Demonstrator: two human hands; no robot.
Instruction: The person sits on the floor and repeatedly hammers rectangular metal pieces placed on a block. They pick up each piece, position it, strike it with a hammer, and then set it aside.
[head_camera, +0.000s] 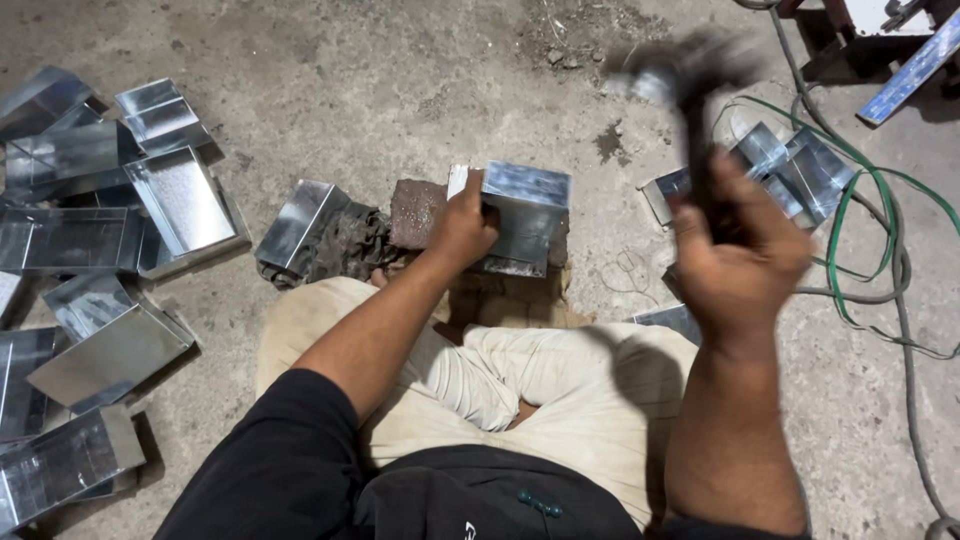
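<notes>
While the person sits cross-legged on the grey concrete floor (400, 90), the left hand (462, 228) presses down on a shiny folded sheet-metal box (525, 215), fingers curled over its near-left edge and holding it firmly. That box rests on a dark reddish-brown block (415, 210) just in front of the knees, near the middle of the floor as seen; its long axis runs roughly left to right, slightly tilted, with one flat face turned upward and the right end a little farther away. The right hand (740, 250) is closed tight around the dark handle of a hammer (690, 100), raised above the floor toward the far right (the head is blurred, so its shape cannot be told). The handle's long axis runs up and away from the person, the head pointing toward the far edge of the floor. Beside the block lies a crumpled dark rag (345, 245). A heap of similar shiny sheet-metal trays (110, 230) spreads along the left edge of the floor, and more metal pieces (790, 170) lie at the right beside green and grey cables (860, 230).
</notes>
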